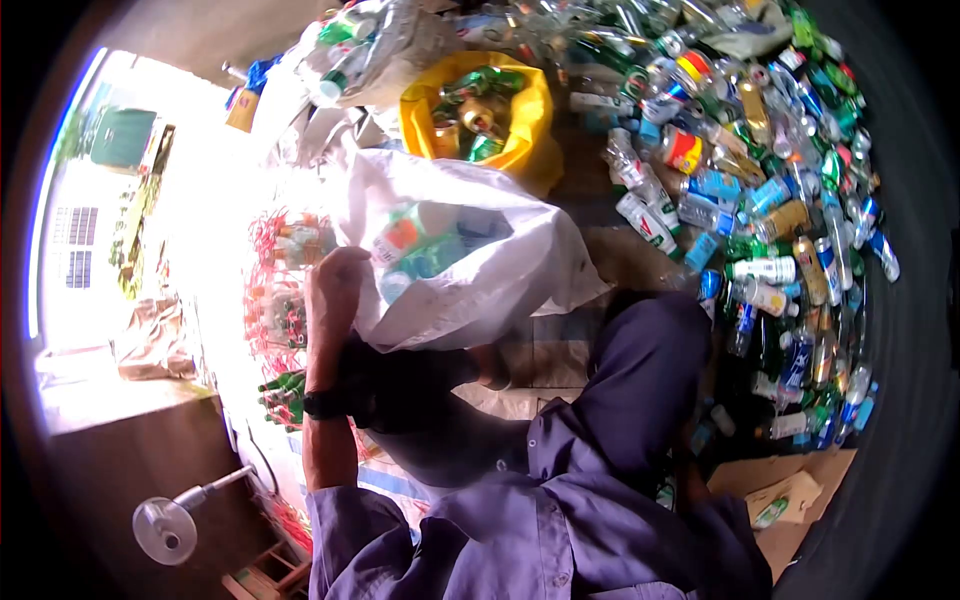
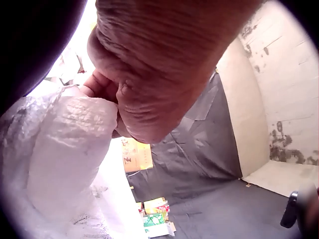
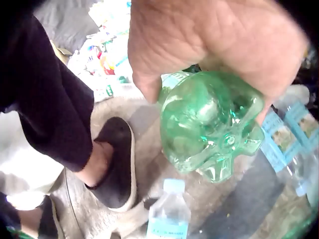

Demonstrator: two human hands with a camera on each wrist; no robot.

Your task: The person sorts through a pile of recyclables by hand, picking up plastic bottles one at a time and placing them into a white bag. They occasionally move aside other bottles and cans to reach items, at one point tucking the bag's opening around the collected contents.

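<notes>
The left hand (image 1: 335,285) grips the rim of a white woven sack (image 1: 470,290), fingers curled over the fabric and holding its mouth up; a black wristwatch (image 1: 325,405) sits on that wrist. The right hand (image 3: 214,40) is wrapped round a green plastic bottle (image 3: 209,124), thumb on one side and fingers on the other, with the bottle's lobed base turned to the wrist camera. The bottle is low over the ground, just above a clear water bottle (image 3: 169,211) with a pale blue label and near a black shoe (image 3: 114,164).

Beyond the sack stands a yellow bag (image 1: 520,110) with green bottles and cans in it. To its side a large pile of bottles and cans (image 1: 760,200) spreads over the floor. A clear bag of bottles (image 1: 370,50) lies above the sack, and a cardboard box (image 1: 790,495) sits at the pile's near edge.

In the head view the right hand cannot be made out; the purple sleeve (image 1: 640,370) covers it. The sack's contents show only as blurred shapes through its mouth. Red mesh bundles (image 1: 280,290) beside the left hand are washed out by glare. A second shoe is cut off at the corner of the right wrist view.

Counted: one white sack, one yellow bag, one clear bag, one bottle in hand, one whole shoe. The pile is too many to count.
</notes>
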